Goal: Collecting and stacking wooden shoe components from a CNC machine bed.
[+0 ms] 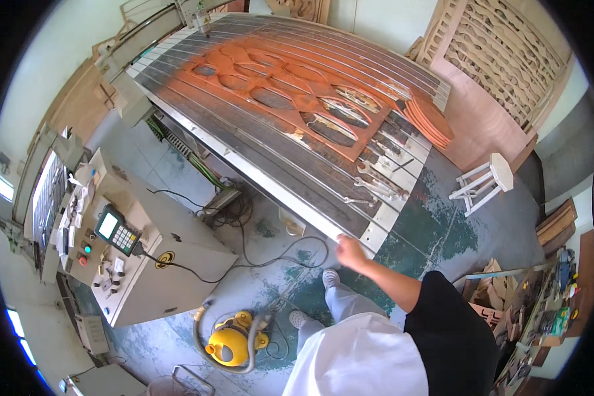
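My right hand point(351, 252), on a bare forearm with a black sleeve, hangs by the near right corner of a long slotted machine bed point(280, 168). Its fingers are turned away and small, so their pose is unclear, and I cannot tell whether it touches the edge. My left hand is out of view. On the bed lies an orange-brown panel point(358, 146) cut with large oval openings. At its right end sits a stack of curved orange-brown pieces point(429, 122). Several wrenches point(376, 188) and other metal parts lie on the bed's right end.
A grey control cabinet point(171, 264) with a handheld keypad point(117, 229) on top stands left. Cables point(290, 261) trail over the floor near a yellow vacuum cleaner point(230, 345). A white stool point(487, 179) is right of the bed, before leaning carved panels point(508, 59).
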`<state>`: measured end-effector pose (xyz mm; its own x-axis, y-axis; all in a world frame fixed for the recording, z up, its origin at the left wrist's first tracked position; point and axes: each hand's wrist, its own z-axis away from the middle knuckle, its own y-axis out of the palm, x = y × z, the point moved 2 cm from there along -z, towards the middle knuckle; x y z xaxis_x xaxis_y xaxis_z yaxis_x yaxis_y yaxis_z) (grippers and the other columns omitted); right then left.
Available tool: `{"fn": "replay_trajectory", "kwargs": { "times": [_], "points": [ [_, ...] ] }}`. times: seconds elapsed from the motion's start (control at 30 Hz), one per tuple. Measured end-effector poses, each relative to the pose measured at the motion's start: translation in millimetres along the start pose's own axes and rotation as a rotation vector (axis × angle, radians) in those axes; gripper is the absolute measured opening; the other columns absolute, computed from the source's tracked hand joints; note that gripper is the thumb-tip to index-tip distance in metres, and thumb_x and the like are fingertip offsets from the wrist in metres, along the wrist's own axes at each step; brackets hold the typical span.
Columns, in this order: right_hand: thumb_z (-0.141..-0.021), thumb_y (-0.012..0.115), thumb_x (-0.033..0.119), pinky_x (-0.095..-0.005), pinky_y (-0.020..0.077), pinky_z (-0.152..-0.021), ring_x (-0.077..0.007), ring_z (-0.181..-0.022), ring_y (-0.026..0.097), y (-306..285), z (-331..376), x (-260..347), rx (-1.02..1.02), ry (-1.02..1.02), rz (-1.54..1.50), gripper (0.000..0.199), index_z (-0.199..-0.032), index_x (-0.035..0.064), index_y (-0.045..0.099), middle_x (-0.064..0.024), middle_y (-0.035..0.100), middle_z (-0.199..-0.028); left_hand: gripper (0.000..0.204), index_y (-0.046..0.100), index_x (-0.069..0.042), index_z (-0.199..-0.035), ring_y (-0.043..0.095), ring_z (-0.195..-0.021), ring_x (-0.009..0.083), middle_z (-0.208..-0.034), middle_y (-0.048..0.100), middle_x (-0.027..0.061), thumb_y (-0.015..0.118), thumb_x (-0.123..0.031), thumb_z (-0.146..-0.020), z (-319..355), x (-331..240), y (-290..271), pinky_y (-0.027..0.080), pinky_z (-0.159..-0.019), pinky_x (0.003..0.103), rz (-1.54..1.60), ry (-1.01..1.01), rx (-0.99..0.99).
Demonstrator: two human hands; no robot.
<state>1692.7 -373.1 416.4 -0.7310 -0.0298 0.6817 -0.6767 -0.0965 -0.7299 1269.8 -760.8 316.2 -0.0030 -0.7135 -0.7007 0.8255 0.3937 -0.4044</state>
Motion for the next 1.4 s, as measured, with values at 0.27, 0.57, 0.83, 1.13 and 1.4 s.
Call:
{"fn": "replay_trajectory", "kwargs": {
  "times": [0.27,0.57,0.83,1.13,1.4],
  "points": [
    [-0.076,0.068,0.014,-0.0481,0.0468,-0.085,-0.0428,-0.097,0.057,-112.2,-34.3,-154.9,-0.221,0.248,0.249,0.035,-0.106,-0.0010,0.058,-0.0236,0.058,-0.104,0.019,0.062,-0.004,-0.074,0.056,-0.056,0.0172,-0.069,0.059,0.0070,0.060,-0.021,-0.082,7.1,-132.1,79.3,0.043,-0.049,0.033,-0.061,-0.154,0.003],
    [-0.075,0.070,0.018,-0.0490,0.0468,-0.086,-0.0423,-0.102,0.056,-98.8,-33.8,-126.6,-0.117,0.383,0.305,0.042,-0.112,0.0013,0.057,-0.0228,0.057,-0.108,0.036,0.065,0.002,-0.104,0.067,-0.079,0.0219,-0.085,0.069,0.0150,0.070,-0.024,-0.080,-95.8,-376.0,184.9,0.052,-0.073,0.032,-0.269,0.414,0.071],
    [-0.076,0.070,0.014,-0.0471,0.0443,-0.090,-0.0435,-0.102,0.056,-126.2,-139.3,-77.8,-0.241,0.247,0.047,0.044,-0.113,-0.0042,0.057,-0.0261,0.060,-0.105,0.035,0.063,0.003,-0.101,0.066,-0.084,0.0370,-0.087,0.068,0.0189,0.070,-0.022,-0.077,-231.1,-537.5,284.6,0.052,-0.075,0.042,-0.511,0.753,0.075],
    [-0.080,0.067,0.013,-0.0463,0.0454,-0.086,-0.0418,-0.098,0.057,-124.1,-393.7,32.4,-0.389,0.219,0.204,0.037,-0.112,-0.0017,0.057,-0.0233,0.060,-0.105,0.034,0.056,0.003,-0.109,0.053,-0.106,0.0411,-0.107,0.058,0.0241,0.065,-0.013,-0.081,-557.0,-795.8,348.5,0.044,-0.090,0.045,-0.479,0.924,-0.127],
    [-0.083,0.064,0.014,-0.0483,0.0476,-0.081,-0.0433,-0.095,0.057,-100.2,-750.9,172.8,-0.225,-0.112,0.352,0.031,-0.109,-0.0019,0.058,-0.0245,0.059,-0.101,0.031,0.051,0.006,-0.106,0.046,-0.112,0.0449,-0.116,0.051,0.0269,0.062,-0.008,-0.081,-751.7,-918.2,315.6,0.038,-0.098,0.049,-0.397,0.947,-0.411]
  ]
}}
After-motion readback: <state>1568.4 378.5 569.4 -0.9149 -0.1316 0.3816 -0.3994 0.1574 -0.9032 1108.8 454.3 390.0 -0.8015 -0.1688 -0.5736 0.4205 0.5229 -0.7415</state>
